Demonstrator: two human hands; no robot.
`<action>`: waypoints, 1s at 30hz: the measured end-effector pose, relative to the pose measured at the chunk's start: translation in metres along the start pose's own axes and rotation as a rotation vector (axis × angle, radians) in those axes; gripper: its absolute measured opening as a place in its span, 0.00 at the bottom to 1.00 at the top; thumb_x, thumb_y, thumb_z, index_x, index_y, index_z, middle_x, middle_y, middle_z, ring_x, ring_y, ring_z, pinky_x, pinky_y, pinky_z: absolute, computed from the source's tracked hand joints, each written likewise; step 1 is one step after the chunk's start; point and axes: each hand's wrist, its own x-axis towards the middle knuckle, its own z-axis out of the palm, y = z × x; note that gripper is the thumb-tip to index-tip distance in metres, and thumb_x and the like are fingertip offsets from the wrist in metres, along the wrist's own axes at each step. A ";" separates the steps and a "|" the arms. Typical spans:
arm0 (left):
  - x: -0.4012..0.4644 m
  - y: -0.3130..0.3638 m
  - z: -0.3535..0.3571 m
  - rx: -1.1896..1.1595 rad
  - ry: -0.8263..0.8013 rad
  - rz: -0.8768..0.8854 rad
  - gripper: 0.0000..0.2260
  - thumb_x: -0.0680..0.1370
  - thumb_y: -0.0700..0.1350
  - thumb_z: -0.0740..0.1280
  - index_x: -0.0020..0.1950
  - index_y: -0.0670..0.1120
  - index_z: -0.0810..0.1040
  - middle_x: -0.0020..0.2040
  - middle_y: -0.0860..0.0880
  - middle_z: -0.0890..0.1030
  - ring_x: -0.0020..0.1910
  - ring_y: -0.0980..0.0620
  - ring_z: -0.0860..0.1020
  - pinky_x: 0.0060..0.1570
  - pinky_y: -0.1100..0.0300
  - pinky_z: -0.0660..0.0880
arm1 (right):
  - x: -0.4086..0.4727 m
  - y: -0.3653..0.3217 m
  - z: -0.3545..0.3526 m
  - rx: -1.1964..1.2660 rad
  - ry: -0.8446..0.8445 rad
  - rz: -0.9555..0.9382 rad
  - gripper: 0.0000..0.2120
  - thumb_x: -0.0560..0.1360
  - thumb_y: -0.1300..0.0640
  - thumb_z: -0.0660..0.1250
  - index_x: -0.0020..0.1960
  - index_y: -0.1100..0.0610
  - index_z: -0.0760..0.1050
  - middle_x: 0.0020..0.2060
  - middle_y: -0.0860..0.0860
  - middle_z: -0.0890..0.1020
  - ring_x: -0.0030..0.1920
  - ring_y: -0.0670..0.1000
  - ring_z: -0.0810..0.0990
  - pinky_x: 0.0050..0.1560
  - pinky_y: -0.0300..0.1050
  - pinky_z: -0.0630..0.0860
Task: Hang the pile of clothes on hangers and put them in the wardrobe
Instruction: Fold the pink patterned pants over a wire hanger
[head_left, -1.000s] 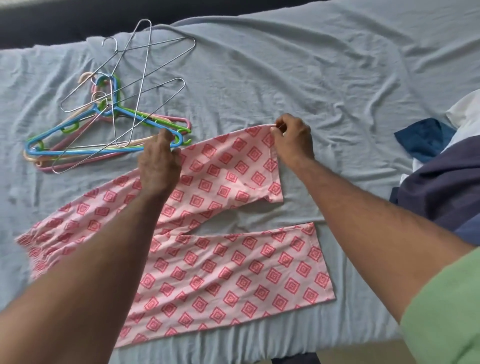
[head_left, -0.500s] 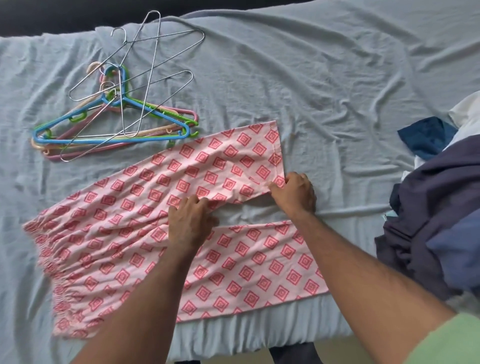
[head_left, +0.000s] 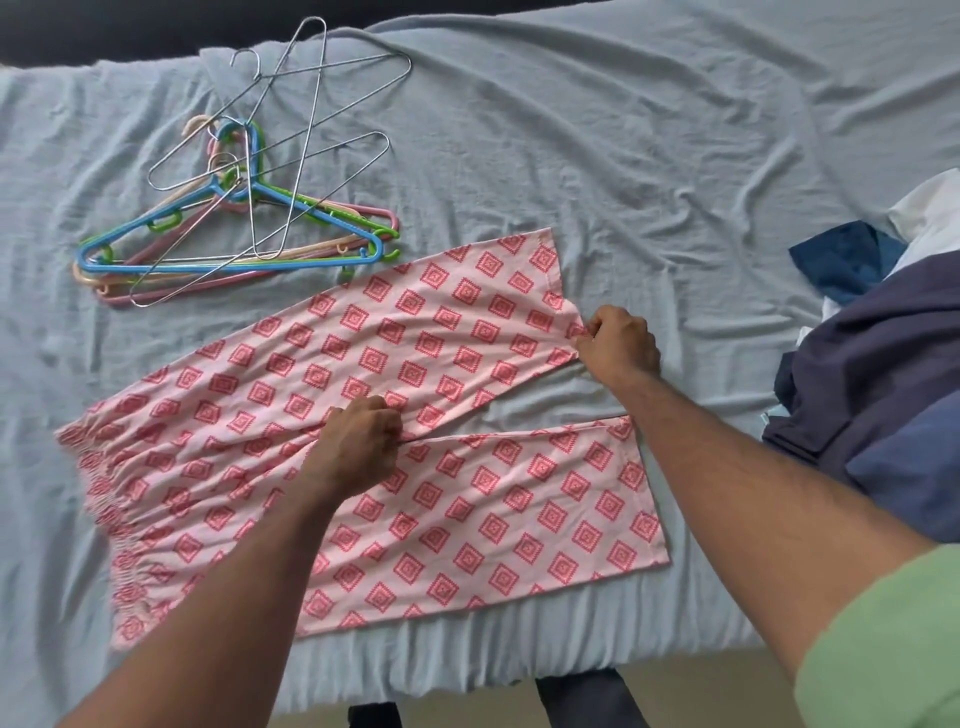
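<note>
Both hands, left (head_left: 358, 447) and right (head_left: 618, 345), pinch the far leg's inner edge of the pink trousers (head_left: 395, 353); folding leg over leg precedes hanging.

**Hidden and Cropped Regions, Head View**

The pile of clothes (head_left: 883, 395) was cut off by the right edge. The left hand (head_left: 358, 447) covered the crotch of the pink trousers (head_left: 395, 364); their waistband was blurred. The green sleeve (head_left: 888, 654) ran off-frame.
</note>
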 end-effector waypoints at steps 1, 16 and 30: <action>0.000 -0.001 -0.002 -0.040 0.025 -0.016 0.03 0.78 0.43 0.70 0.50 0.49 0.82 0.50 0.49 0.79 0.47 0.51 0.75 0.48 0.51 0.78 | 0.000 -0.001 0.000 0.011 0.010 -0.002 0.11 0.75 0.52 0.74 0.52 0.53 0.74 0.47 0.52 0.79 0.47 0.54 0.76 0.50 0.51 0.73; 0.080 -0.039 -0.084 -0.068 0.458 -0.512 0.12 0.82 0.46 0.67 0.64 0.47 0.80 0.61 0.42 0.81 0.58 0.41 0.77 0.58 0.44 0.70 | 0.091 -0.066 -0.012 0.019 -0.017 -0.372 0.20 0.82 0.58 0.62 0.73 0.51 0.70 0.64 0.53 0.75 0.62 0.53 0.76 0.60 0.50 0.76; 0.083 -0.076 -0.092 0.131 0.292 -0.439 0.07 0.80 0.46 0.69 0.55 0.46 0.81 0.58 0.42 0.76 0.62 0.41 0.70 0.60 0.41 0.63 | 0.111 -0.067 -0.002 0.090 0.007 -0.342 0.07 0.76 0.61 0.71 0.48 0.51 0.75 0.49 0.49 0.76 0.48 0.50 0.75 0.43 0.42 0.69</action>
